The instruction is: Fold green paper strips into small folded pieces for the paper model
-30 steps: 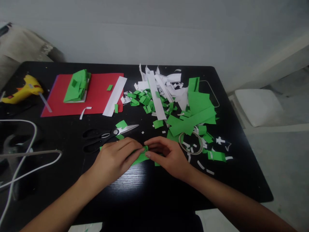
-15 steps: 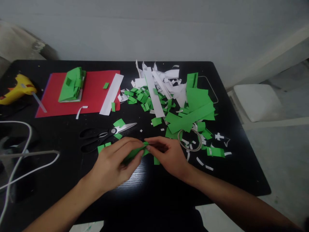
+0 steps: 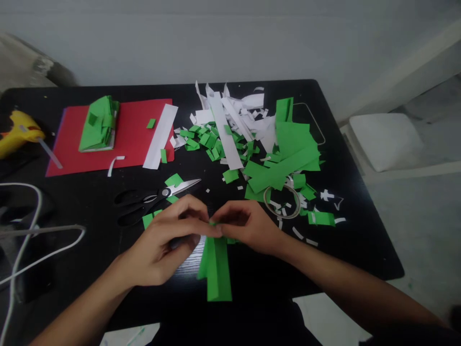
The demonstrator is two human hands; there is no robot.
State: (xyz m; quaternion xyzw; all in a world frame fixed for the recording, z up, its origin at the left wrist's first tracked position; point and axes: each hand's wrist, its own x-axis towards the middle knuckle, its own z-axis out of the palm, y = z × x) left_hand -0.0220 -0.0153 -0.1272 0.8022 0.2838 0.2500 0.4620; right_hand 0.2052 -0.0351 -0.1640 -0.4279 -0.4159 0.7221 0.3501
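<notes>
My left hand and my right hand meet over the near middle of the black table. Both pinch the top end of a folded green paper strip, which hangs down from the fingertips toward me. Black-handled scissors lie just beyond my left hand, blades pointing right, with small green scraps around them. A ring of clear tape lies just right of my right hand.
A heap of green and white paper cuttings covers the far right of the table. At the far left, a red sheet carries a stack of folded green paper. A yellow glue gun and white cables sit at the left edge.
The green strip lay flat under my fingers a second ago; it now hangs unfolded and upright from both hands' fingertips. The view has shifted slightly.
</notes>
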